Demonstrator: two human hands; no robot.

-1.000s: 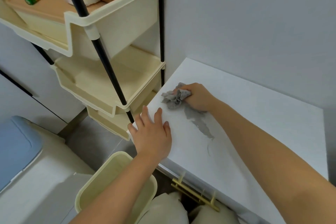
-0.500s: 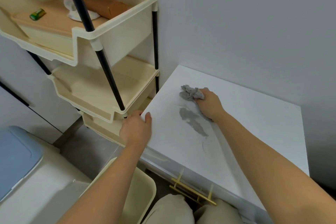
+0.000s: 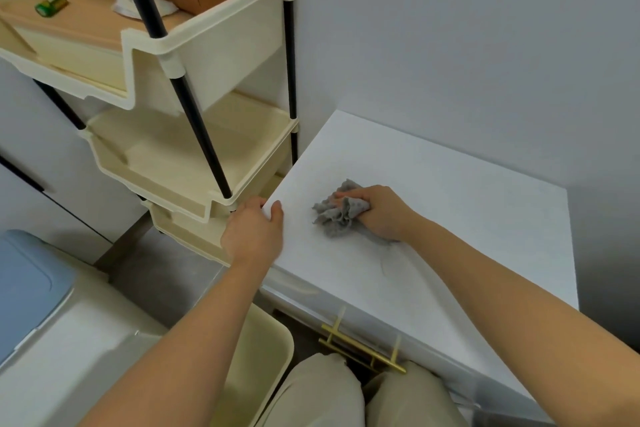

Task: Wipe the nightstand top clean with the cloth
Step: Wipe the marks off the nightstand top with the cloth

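Head view, step: mid-wipe; right hand point(image 3: 379, 215) fisted around cloth point(image 3: 337, 213), pressed on nightstand top point(image 3: 450, 218).
Left hand point(image 3: 254, 232): curled over the top's 9 o'clock edge, bracing.
Next: probably sweep toward 3 o'clock, where the surface looks unwiped.

walls point(image 3: 485, 28): plain grey | shelf rack point(image 3: 194, 156): cream (black poles); bin point(image 3: 263, 350): cream

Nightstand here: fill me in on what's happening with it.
A person is wiping the white nightstand top. The right hand grips a bunched grey cloth and presses it on the surface near the left side. The left hand holds the top's left edge, thumb on top, beside the cream shelf rack. A faint thin mark shows just nearer the person than the cloth.
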